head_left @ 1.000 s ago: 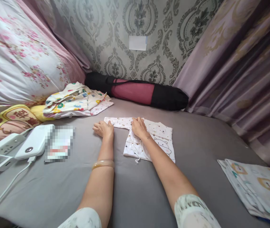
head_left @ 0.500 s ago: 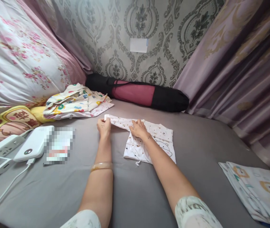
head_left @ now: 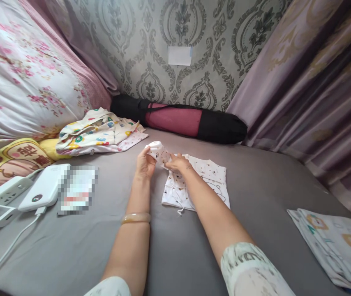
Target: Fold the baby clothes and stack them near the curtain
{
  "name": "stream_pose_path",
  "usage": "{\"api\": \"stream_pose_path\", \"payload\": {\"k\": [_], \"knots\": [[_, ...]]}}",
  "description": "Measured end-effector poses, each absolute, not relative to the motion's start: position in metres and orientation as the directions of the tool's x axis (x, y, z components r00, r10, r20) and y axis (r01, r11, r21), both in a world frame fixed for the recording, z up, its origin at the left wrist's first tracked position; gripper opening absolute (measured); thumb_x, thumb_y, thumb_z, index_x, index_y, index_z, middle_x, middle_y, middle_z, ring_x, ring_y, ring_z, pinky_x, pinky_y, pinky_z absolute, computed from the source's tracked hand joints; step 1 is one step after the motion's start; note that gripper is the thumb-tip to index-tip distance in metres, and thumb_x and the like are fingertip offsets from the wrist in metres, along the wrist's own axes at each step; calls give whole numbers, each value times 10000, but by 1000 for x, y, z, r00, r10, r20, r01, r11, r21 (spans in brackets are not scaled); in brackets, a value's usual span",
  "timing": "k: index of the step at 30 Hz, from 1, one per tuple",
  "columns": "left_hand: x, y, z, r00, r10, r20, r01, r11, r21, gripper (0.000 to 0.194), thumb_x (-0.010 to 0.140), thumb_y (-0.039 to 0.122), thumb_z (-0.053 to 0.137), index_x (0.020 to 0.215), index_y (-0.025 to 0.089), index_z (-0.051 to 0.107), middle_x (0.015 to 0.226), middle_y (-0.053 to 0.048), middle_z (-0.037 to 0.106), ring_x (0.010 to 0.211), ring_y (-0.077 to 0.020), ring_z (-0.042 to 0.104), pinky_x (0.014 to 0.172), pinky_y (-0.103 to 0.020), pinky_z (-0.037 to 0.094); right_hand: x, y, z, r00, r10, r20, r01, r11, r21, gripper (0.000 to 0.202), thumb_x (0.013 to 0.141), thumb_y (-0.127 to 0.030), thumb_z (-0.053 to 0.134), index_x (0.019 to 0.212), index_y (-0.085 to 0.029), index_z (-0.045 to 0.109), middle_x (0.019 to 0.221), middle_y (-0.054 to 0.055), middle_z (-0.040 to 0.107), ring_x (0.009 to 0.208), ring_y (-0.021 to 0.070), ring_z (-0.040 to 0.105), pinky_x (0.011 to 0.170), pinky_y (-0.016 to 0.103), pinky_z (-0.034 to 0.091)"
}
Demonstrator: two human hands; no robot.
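A small white baby shirt [head_left: 211,172] with tiny prints, a line-drawn animal face and a tie string lies on the grey sheet. My left hand [head_left: 146,164] is closed on the end of its left-side sleeve and holds it up off the sheet, bent toward the body of the shirt. At the inner part of that sleeve, my right hand [head_left: 180,163] has its fingers closed on the cloth. My right forearm covers part of the shirt's front.
Behind lies a long black and pink bag [head_left: 175,119] against the wall. To the left are a crumpled printed cloth [head_left: 98,131], a power bank [head_left: 44,187] with a cable and a power strip [head_left: 4,193]. Folded cloths [head_left: 332,242] lie at the right.
My left hand has lifted the sleeve end and brought it rightward and up, so the sleeve now bends. My right hand's fingers have drawn in on the cloth.
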State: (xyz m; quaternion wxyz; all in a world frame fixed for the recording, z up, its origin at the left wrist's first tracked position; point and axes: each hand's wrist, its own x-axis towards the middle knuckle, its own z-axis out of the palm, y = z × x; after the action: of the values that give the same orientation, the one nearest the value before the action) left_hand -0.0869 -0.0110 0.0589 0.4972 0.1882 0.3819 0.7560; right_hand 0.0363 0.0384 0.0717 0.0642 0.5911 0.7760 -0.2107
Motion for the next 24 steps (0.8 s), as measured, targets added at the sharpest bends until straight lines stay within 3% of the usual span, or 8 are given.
{"api": "stream_pose_path", "payload": {"k": [3,6,9,11,13,16,20,24], "knots": [[-79,-9,61,-450,891,-52,-520,-214,827,219,833,261,454,911,173,639,965,-89,711,1109,-224,627,839,-311,549,41,39,67,-296,900,-321,934,202,-294,751,785,-423,565,1485,-241,360,1497,153,368,1361,351,372,1042,468,376],[-70,-1,58,-474,880,15,-415,-239,878,229,821,332,464,908,191,621,987,-87,703,1100,-232,626,848,-331,536,54,39,58,-326,918,-226,859,188,-476,792,761,-297,597,1499,-212,325,1455,146,443,1322,303,439,1028,404,412],[-56,9,50,-500,866,22,-417,-263,870,207,781,352,497,890,193,574,950,-63,682,999,-208,647,837,-324,516,74,38,52,-243,955,-169,611,15,-792,620,822,-203,513,1429,-149,400,1242,121,629,1086,201,626,902,296,501],[-44,15,45,-525,851,-13,-427,-250,869,183,760,342,527,867,193,536,871,-30,653,901,-183,649,807,-307,501,89,34,52,-172,953,-250,337,-181,-924,439,887,-196,445,1319,-126,472,1142,120,671,918,155,679,800,260,538],[-33,17,40,-528,848,-37,-408,-215,887,185,758,343,555,860,195,511,799,0,609,820,-161,629,767,-286,483,104,28,55,-165,925,-342,83,-332,-940,298,927,-204,419,1199,-121,509,1088,131,680,818,134,691,747,250,554],[-19,13,37,-492,871,-6,-321,-175,931,210,792,371,569,884,194,505,777,16,561,764,-139,583,725,-260,451,123,19,57,-181,891,-417,-137,-443,-886,177,942,-189,431,1085,-129,516,966,120,692,758,142,695,730,266,568],[-2,-1,39,-400,915,58,-127,-118,985,243,841,425,567,909,200,508,802,19,548,773,-128,553,733,-250,433,131,13,53,-195,870,-453,-264,-491,-830,178,972,-194,385,1068,-112,511,813,108,684,719,170,692,713,292,573],[9,-12,43,-143,983,118,27,-115,993,346,852,554,558,927,216,560,918,-17,628,936,-170,591,837,-284,449,129,17,47,-225,862,-453,-336,-505,-795,357,1022,-376,289,1070,-124,537,813,109,682,723,186,679,684,323,581]]}}
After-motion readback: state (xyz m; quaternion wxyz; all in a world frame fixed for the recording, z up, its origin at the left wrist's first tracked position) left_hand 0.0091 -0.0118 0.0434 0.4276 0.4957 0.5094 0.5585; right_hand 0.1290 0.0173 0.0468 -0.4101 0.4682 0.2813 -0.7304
